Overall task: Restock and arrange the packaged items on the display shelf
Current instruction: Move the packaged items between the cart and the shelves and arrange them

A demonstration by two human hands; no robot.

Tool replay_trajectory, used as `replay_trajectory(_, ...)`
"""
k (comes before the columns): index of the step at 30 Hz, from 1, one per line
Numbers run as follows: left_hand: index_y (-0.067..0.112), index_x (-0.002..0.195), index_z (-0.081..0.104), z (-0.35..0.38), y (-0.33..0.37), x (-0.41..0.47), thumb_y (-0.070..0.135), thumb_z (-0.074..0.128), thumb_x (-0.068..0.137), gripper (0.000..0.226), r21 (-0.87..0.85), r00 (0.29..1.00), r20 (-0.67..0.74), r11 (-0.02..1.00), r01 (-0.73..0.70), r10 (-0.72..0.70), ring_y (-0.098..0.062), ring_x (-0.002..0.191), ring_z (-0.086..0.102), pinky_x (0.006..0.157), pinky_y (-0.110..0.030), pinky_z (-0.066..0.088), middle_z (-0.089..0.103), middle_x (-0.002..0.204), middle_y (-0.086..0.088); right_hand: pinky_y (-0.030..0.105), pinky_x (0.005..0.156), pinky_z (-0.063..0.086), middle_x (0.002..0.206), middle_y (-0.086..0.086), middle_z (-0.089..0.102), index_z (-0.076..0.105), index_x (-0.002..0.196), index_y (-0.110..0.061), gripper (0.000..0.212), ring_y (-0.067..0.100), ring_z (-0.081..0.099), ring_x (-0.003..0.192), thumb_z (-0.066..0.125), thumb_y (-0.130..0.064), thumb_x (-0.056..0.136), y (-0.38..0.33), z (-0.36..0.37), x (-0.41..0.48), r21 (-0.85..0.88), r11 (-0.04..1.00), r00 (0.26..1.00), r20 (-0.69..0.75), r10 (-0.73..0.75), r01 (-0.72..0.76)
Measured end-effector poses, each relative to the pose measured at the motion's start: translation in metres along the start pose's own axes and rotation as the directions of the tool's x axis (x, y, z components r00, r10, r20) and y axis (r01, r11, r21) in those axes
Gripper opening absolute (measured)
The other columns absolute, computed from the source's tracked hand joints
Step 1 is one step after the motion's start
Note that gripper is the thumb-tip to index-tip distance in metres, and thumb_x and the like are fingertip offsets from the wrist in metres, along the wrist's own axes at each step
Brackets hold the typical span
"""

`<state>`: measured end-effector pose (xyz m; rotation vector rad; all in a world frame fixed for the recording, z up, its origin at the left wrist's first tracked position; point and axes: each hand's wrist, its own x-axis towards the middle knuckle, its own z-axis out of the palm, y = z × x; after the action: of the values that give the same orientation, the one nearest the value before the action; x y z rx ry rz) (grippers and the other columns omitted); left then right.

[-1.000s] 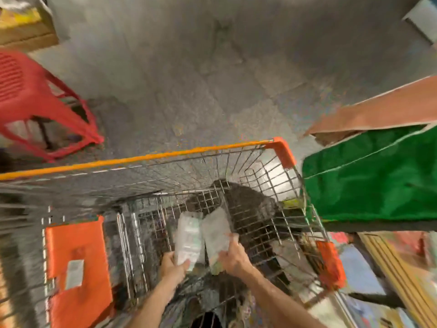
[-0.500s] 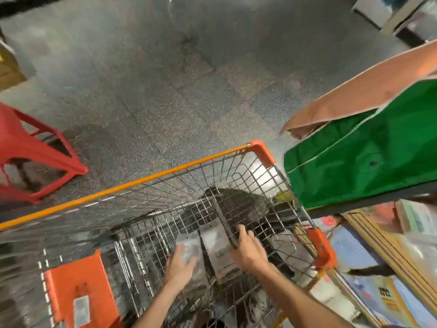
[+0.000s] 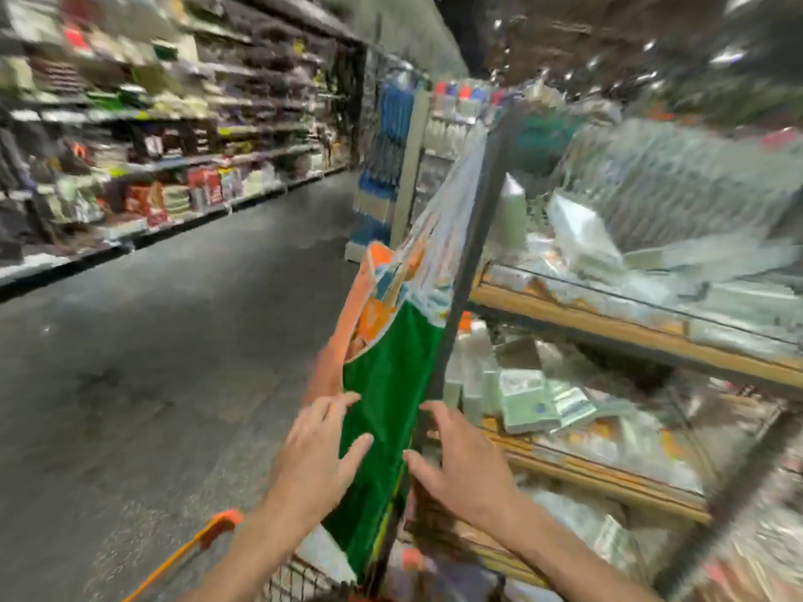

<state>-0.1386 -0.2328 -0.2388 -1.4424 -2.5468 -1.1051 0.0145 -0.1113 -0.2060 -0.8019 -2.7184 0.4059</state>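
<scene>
Head cam, heavy motion blur throughout. Grey floor [image 3: 174, 384] fills the left half, running away down a shop aisle. Long wall shelving [image 3: 174, 158] lines the far left, packed with mixed goods; labels unreadable.

Display shelf [image 3: 630, 332] takes up the right side: wood-edged tiers, one above another, the near ones running out of view bottom right. Packaged items [image 3: 528, 399] sit on its tiers. These are pale green-and-white flat packs on the middle tier just right of the corner post, plus clear-wrapped packs on the tier above. Counts can't be read through the blur.

Blue end display [image 3: 382, 167] stands farther down the aisle, beyond the shelf's left end.

Green and orange panel [image 3: 391, 384] hangs on the shelf's near-left end, orange at the top, green below. Dark post [image 3: 469, 262] runs upright and slightly tilted along the panel's right edge.

Cart [image 3: 217, 521]: only an orange rim corner and some wire mesh show at bottom centre, below the panel.

Left hand [image 3: 313, 462]: raised at the panel's left edge, fingers straight and spread, no grip. Fingertips overlap the green; can't tell if they touch it.

Right hand [image 3: 465, 471]: raised at the post, fingers spread and slightly bent, no grip. The index tip meets the post.
</scene>
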Motion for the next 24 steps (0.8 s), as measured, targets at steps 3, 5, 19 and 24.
replay_trajectory(3, 0.023, 0.136, 0.047, -0.003, 0.072, 0.047, 0.04, 0.057, 0.091, 0.049, 0.073, 0.979, -0.066, 0.979, -0.188, 0.193, -0.017, 0.118, 0.051, 0.098, -0.033, 0.044, 0.053, 0.127, 0.004, 0.03, 0.087, 0.04, 0.113, -0.006, 0.058, 0.044, 0.126, -0.026, 0.047, 0.017, 0.055, 0.108, 0.055, -0.049, 0.087, 0.031, -0.065, 0.01, -0.028, 0.998, 0.991, -0.118, 0.06, -0.064)
replay_trajectory(5, 0.021, 0.135, 0.048, -0.004, 0.116, 0.076, 0.038, 0.056, 0.092, 0.047, 0.087, 0.963, -0.099, 0.966, -0.243, 0.251, -0.02, 0.115, 0.055, 0.094, -0.033, 0.044, 0.056, 0.124, 0.0, 0.032, 0.083, 0.043, 0.106, -0.006, 0.06, 0.048, 0.117, -0.024, 0.041, 0.018, 0.057, 0.103, 0.057, -0.05, 0.086, 0.054, -0.101, 0.02, -0.044, 0.994, 0.977, -0.192, 0.093, -0.103)
replay_trajectory(19, 0.014, 0.145, 0.016, -0.003, 0.273, 0.231, 0.043, 0.057, 0.092, 0.073, 0.195, 0.965, -0.256, 0.981, -0.007, 0.057, -0.04, 0.1, 0.058, 0.075, -0.038, 0.045, 0.044, 0.127, -0.024, 0.048, 0.098, 0.042, 0.141, 0.02, 0.038, 0.025, 0.144, -0.012, 0.082, 0.04, 0.042, 0.125, 0.054, -0.061, 0.085, 0.172, -0.243, 0.158, -0.069, 0.91, 0.845, -0.406, 0.349, -0.409)
replay_trajectory(24, 0.014, 0.141, 0.023, 0.013, 0.283, 0.243, 0.044, 0.057, 0.092, 0.066, 0.341, 0.945, -0.31, 0.94, 0.009, 0.104, -0.036, 0.093, 0.062, 0.063, -0.031, 0.037, 0.039, 0.125, -0.016, 0.051, 0.106, 0.036, 0.155, 0.021, 0.013, 0.007, 0.151, -0.015, 0.105, 0.045, 0.035, 0.133, 0.06, -0.068, 0.077, 0.192, -0.24, 0.186, 0.063, 0.884, 0.856, -0.226, 0.464, -0.462)
